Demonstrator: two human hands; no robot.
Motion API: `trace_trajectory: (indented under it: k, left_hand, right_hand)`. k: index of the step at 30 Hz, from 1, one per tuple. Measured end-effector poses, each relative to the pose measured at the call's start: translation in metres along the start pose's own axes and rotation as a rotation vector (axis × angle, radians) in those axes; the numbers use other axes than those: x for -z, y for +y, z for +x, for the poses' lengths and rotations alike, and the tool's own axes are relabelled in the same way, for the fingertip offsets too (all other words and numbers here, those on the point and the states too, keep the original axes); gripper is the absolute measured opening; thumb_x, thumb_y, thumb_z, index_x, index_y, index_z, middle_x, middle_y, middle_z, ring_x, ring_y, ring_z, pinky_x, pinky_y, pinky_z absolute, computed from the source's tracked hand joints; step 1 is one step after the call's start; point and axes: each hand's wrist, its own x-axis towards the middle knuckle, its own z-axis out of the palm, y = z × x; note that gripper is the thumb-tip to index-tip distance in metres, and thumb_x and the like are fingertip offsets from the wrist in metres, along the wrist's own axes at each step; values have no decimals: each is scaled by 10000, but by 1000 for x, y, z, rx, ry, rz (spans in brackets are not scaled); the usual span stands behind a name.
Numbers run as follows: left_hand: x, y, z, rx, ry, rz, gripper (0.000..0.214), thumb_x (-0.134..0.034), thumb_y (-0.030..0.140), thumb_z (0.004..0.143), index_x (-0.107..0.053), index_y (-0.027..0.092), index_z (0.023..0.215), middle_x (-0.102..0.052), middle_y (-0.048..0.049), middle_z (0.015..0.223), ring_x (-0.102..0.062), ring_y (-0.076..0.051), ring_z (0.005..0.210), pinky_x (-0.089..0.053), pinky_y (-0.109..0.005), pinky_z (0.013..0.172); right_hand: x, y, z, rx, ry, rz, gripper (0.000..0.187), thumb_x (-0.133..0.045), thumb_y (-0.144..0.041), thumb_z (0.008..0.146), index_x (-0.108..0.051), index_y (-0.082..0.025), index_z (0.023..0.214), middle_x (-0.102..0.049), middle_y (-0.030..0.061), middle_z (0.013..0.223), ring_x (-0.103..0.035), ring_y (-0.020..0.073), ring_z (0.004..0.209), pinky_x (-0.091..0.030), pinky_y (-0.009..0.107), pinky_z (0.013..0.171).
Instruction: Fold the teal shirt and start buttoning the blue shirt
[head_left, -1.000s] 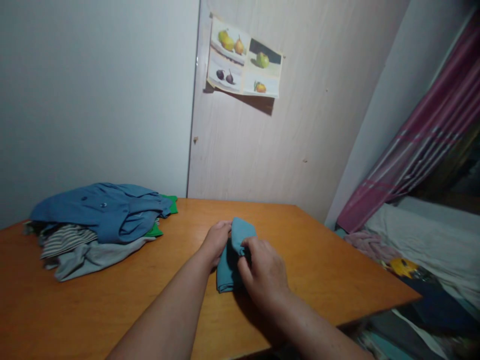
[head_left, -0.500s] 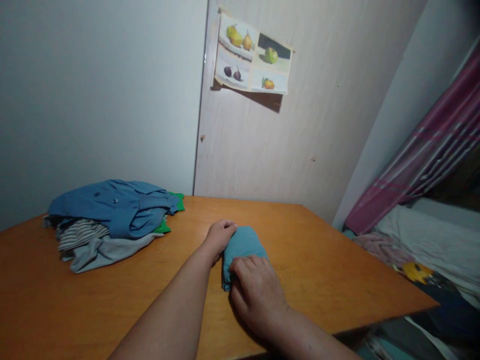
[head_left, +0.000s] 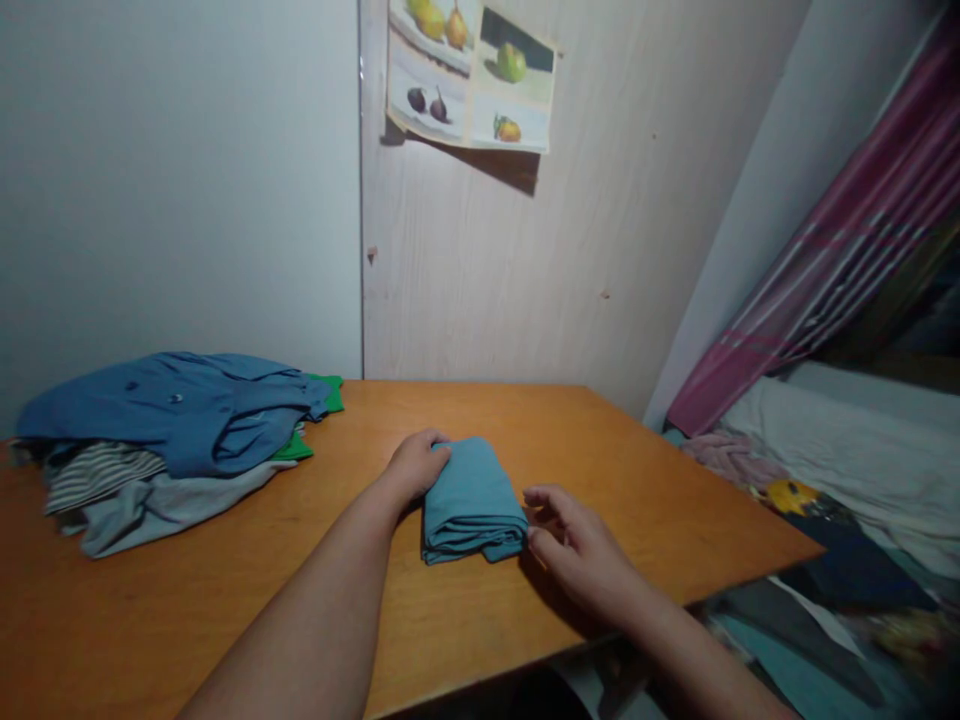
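Observation:
A teal garment (head_left: 472, 485), folded into a thick block, lies on the orange-brown table (head_left: 630, 470); its stacked layers show along the near edge. What kind of garment it is, I cannot tell. My left hand (head_left: 418, 465) grips its far left side, thumb on top and the other fingers mostly hidden. By the near right corner is my right hand (head_left: 574, 545), its fingers apart and curved, holding nothing. The fingertips and thumb are close beside the cloth.
To the left lies a loose pile of clothes: a blue buttoned shirt (head_left: 217, 410) over striped, grey and green pieces. A wall stands behind the table, with a fruit picture sheet (head_left: 472, 80) on it. Bedding (head_left: 810, 440) and a pink curtain (head_left: 787, 290) are at right.
My right hand has moved off the top of the teal garment to its right side and opened. My left hand stays at its left side. The view has shifted to the right.

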Motion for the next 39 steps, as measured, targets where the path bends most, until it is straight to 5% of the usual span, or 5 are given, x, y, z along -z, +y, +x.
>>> trace_trajectory:
  k: [5,20,26,34,39]
  left_hand:
    - [2,2,-2,-22,-19,41,190,-573,208,765,-709,170,893,-733,-57,941,-648,-213,917,-475,-266,794]
    - [10,22,-13,96,-98,162,119,-570,270,724,-598,205,628,-614,-23,613,-538,-177,604,-314,-265,536]
    - [10,36,-20,141,-242,85,147,-589,240,693,-554,194,558,-529,1,492,-468,-135,482,-286,-249,468]
    - [13,48,-39,208,-617,-154,262,-523,283,754,-602,159,537,-625,-80,502,-566,-153,436,-356,-235,421]
    - [17,35,-28,282,-423,-232,181,-493,290,762,-586,179,652,-667,-71,583,-559,-137,443,-332,-227,413]
  right_hand:
    - [-4,-7,-7,187,-101,-148,629,-623,-201,777,-500,-244,1393,-604,99,1315,-559,263,1192,-430,441,1025]
    - [7,13,2,182,325,-177,260,-517,-291,923,-658,-198,1122,-699,99,1061,-639,236,994,-502,404,884]
    - [3,-22,-12,447,168,-257,318,-578,-271,889,-636,-236,1199,-682,104,1201,-615,265,1129,-471,482,982]
    - [-8,-21,-2,343,-37,-392,501,-596,-300,866,-565,-207,1357,-562,138,1408,-524,299,1289,-442,505,1045]
    - [-13,-16,3,263,-49,-393,409,-558,-320,897,-620,-219,1289,-650,108,1297,-599,292,1186,-460,487,1006]
